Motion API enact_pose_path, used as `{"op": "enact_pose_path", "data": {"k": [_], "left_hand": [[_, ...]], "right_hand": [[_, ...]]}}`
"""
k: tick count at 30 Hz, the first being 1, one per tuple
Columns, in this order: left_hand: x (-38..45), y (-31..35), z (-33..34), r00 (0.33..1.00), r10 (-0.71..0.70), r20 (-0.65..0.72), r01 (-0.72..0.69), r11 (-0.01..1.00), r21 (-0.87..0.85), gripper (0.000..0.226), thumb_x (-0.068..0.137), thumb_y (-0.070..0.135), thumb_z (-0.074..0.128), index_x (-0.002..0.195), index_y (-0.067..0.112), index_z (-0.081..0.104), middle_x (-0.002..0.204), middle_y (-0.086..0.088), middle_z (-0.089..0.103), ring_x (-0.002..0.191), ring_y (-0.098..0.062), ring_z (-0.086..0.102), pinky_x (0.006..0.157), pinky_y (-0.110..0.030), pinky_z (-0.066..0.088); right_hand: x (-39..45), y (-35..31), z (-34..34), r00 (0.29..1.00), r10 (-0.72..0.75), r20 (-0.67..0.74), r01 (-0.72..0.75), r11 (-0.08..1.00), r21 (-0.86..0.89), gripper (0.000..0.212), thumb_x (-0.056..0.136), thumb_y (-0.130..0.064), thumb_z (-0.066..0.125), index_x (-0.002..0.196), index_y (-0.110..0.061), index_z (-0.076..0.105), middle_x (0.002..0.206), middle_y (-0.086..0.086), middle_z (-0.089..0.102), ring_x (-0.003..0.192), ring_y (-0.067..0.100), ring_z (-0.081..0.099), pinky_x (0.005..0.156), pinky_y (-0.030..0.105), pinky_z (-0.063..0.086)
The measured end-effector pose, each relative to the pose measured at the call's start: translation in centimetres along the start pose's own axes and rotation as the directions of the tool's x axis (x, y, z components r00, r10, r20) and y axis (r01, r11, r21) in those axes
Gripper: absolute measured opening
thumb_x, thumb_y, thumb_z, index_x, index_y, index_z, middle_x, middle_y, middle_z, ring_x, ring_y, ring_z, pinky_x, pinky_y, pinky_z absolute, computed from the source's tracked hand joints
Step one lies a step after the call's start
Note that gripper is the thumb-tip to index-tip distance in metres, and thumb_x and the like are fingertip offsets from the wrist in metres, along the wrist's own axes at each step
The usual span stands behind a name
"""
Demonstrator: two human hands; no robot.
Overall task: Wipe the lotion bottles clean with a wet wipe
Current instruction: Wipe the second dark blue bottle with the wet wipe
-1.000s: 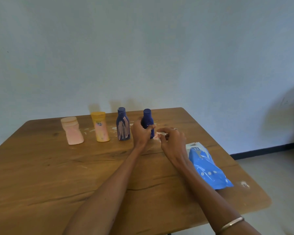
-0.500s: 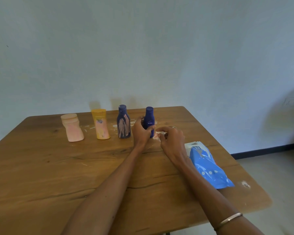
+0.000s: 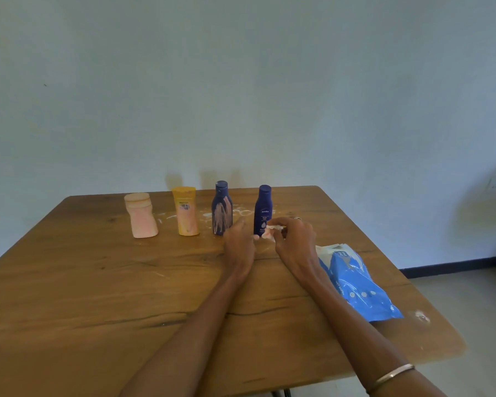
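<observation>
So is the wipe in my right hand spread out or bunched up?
Bunched up: the wipe is a small crumpled wad pinched in the right hand beside the blue bottle.

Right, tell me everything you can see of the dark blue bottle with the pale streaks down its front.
The streaked dark blue bottle stands upright on the wooden table, third from the left in the row of four, between the yellow bottle and the clean blue Nivea bottle. It looks like plastic, with a round blue cap, narrow shoulders and a wider body. Pinkish-white lotion runs in streaks down its front. Nothing touches it; the left hand is just in front of its base, apart.
</observation>
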State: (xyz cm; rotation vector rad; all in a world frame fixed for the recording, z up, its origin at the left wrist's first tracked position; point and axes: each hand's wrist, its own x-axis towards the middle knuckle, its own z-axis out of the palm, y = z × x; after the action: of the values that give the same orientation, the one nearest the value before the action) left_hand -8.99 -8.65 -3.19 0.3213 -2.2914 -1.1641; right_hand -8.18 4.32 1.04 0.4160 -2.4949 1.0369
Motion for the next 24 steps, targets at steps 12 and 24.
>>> {"op": "enact_pose_path", "data": {"k": [12, 24], "left_hand": [[0.5, -2.8, -5.6, 0.976, -0.014, -0.218, 0.035, 0.995, 0.096, 0.035, 0.086, 0.03, 0.07, 0.114, 0.014, 0.056, 0.105, 0.001, 0.059, 0.089, -0.01, 0.056, 0.063, -0.016, 0.044], [3.6, -3.2, -1.9, 0.969, -0.178, -0.169, 0.203, 0.969, 0.144, 0.076, 0.077, 0.045, 0.077, 0.135, 0.01, 0.043, 0.126, -0.008, 0.058, 0.112, -0.027, 0.061, 0.084, -0.037, 0.058]], "right_hand": [[-0.8, -5.6, 2.1, 0.997, -0.078, 0.016, 0.078, 0.997, 0.012, 0.028, 0.083, -0.008, 0.066, 0.109, -0.019, 0.069, 0.103, -0.001, 0.07, 0.082, 0.003, 0.055, 0.064, 0.01, 0.035], [0.3, -4.2, 3.8, 0.999, -0.029, 0.027, 0.028, 1.0, 0.01, 0.028, 0.083, -0.012, 0.069, 0.111, -0.019, 0.068, 0.105, -0.003, 0.07, 0.085, 0.005, 0.058, 0.066, 0.009, 0.035]]}}
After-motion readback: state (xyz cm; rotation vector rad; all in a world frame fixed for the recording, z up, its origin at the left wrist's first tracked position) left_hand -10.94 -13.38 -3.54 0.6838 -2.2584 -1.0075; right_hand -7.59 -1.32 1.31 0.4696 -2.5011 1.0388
